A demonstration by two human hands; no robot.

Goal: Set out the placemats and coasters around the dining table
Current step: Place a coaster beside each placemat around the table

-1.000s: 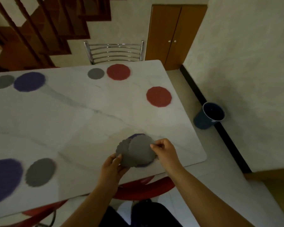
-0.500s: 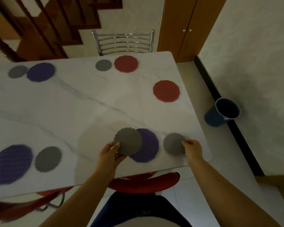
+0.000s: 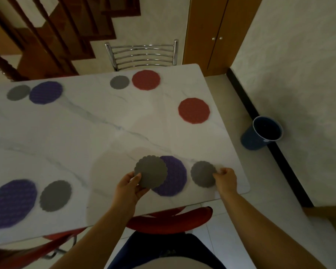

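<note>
My left hand grips a grey scalloped coaster held above the near edge of the white marble table, overlapping a purple round placemat that lies on the table. My right hand pinches the right edge of a second grey coaster, which lies flat to the right of that placemat. Other sets lie around the table: a purple placemat with a grey coaster near left, a purple placemat with a grey coaster far left, a red placemat with a grey coaster at the far side, and a lone red placemat at right.
A red chair is tucked under the near edge, another red chair at lower left. A chrome chair stands at the far side. A blue bucket sits on the floor by the right wall. Wooden stairs and a cabinet stand behind.
My right hand drew one grey coaster off the stack and laid it to the right of the purple placemat, which now lies on the table. My left hand keeps the other coaster.
</note>
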